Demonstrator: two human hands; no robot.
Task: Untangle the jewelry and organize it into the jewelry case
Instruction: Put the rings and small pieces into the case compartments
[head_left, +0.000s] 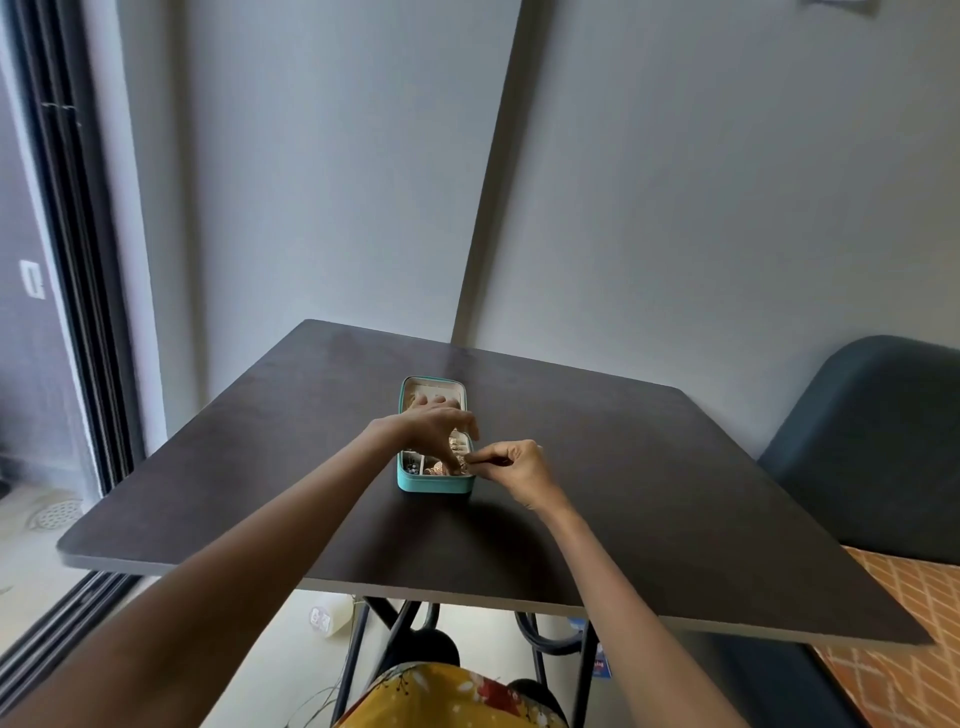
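Both bare forearms reach forward from the lower corners of the view and draw toward each other at the middle; the left arm comes in from the lower left, its wrist bent so that the left hand arches palm down, fingers curled and pointing downward, the fingertips too small and blurred to tell what they touch; the right arm comes in from the lower right, its wrist fairly straight; the right hand lies just beside the left, slightly nearer the body, back of the hand turned up and to the right, fingers curled inward with thumb and forefinger pressed together toward the left hand; whether they pinch something cannot be told.
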